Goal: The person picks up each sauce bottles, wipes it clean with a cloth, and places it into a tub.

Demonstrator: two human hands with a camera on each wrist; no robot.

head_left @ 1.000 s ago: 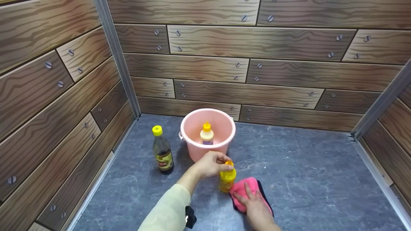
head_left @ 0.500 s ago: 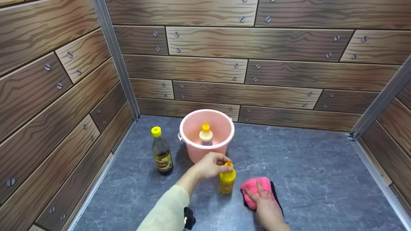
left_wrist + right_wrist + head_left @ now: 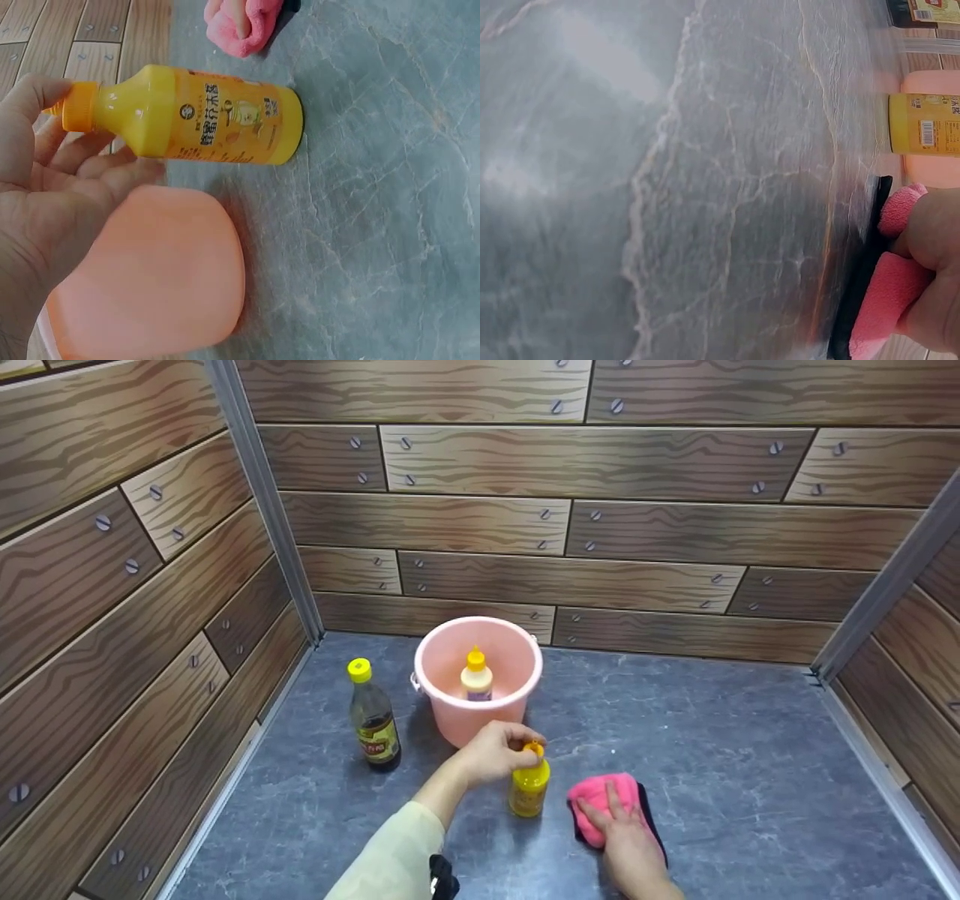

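My left hand (image 3: 491, 751) pinches the orange cap of a yellow squeeze bottle (image 3: 529, 791), thumb on one side and fingers on the other. That bottle stands upright in front of the pink bucket; its printed label faces the left wrist camera (image 3: 225, 120). To its right, my right hand (image 3: 634, 851) lies over a folded pink cloth (image 3: 626, 787) with black edging, fingers spread and pressing it onto the grey surface. In the right wrist view the cloth (image 3: 885, 307) bulges around the hand, and the yellow bottle's lower part (image 3: 922, 124) shows beyond.
A pink bucket (image 3: 469, 720) behind the left hand holds another bottle (image 3: 476, 679) with an orange nozzle cap. Left of it stands a dark glass bottle (image 3: 375, 727) with a yellow cap. Wood-patterned walls (image 3: 480, 525) enclose the grey marbled surface (image 3: 735, 750).
My right hand has slid the pink cloth rightward, away from the yellow squeeze bottle, opening a gap between them. The left hand keeps its pinch on the cap. The head view has shifted slightly.
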